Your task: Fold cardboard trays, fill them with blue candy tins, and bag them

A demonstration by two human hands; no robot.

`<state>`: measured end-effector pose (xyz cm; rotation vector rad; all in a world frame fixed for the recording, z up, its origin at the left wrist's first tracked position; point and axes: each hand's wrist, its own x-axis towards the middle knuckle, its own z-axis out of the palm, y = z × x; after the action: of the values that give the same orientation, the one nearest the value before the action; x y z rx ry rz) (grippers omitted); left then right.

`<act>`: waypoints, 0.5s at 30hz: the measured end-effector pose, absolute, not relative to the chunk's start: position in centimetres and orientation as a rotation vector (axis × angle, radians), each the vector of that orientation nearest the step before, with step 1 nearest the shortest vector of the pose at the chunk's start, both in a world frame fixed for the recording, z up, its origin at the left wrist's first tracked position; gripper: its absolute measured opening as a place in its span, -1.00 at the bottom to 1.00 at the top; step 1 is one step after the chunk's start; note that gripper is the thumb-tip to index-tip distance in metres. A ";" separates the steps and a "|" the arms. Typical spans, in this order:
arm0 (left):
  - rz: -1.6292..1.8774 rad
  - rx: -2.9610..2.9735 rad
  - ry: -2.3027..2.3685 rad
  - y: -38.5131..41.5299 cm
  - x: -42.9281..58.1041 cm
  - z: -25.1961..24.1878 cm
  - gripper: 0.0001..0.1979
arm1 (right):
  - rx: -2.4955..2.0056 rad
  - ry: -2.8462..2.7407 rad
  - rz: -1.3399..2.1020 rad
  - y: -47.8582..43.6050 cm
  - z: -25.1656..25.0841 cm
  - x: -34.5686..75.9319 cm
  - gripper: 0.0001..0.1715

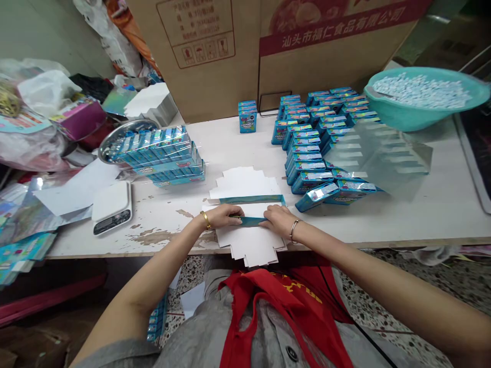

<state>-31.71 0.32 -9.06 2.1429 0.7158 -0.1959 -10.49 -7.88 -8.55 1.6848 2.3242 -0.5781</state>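
Note:
A flat white cardboard blank (247, 181) lies near the table's front edge, on what looks like a stack of more blanks (251, 243). Its long blue-printed side walls (251, 199) are folded upright. My left hand (224, 215) pinches the left end of the near wall. At the opposite end, my right hand (280, 221) grips the same folded wall, fingers over its corner. Small blue candy boxes (307, 166) stand in rows to the right of my right hand. One blue box (316, 197) leans at the front of those rows.
Wrapped blue boxes (169, 153) are stacked at left beside a metal bowl (109, 143) and a white scale (113, 207). A turquoise basin (406, 115) of wrapped candies stands at right, near clear plastic film (387, 158). Large cartons (207, 92) border the back.

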 end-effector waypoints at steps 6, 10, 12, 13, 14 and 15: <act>-0.219 2.112 0.697 0.0 -32.0 -8.5 -0.69 | 1.584 2.256 -0.712 -6.8 -7.8 -10.4 -0.58; -0.228 1.980 0.654 0.0 -32.3 -8.6 -0.66 | 1.562 2.264 -0.682 -6.7 -7.8 -10.3 -0.59; -0.257 1.912 0.638 0.3 -32.1 -8.5 -0.66 | 1.569 2.270 -0.654 -7.0 -7.8 -10.4 -0.59; -0.270 1.891 0.630 0.5 -32.0 -8.5 -0.67 | 1.575 2.279 -0.634 -7.2 -7.9 -10.5 -0.58; -0.283 1.883 0.625 0.7 -31.9 -8.4 -0.67 | 1.580 2.293 -0.610 -7.4 -7.9 -10.5 -0.58; -0.296 1.885 0.629 0.8 -31.8 -8.4 -0.67 | 1.586 2.309 -0.586 -7.6 -8.0 -10.5 -0.57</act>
<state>-31.78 0.79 -8.36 1.8847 0.6287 -0.2957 -10.54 -7.61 -8.02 1.5856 2.3094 -0.5856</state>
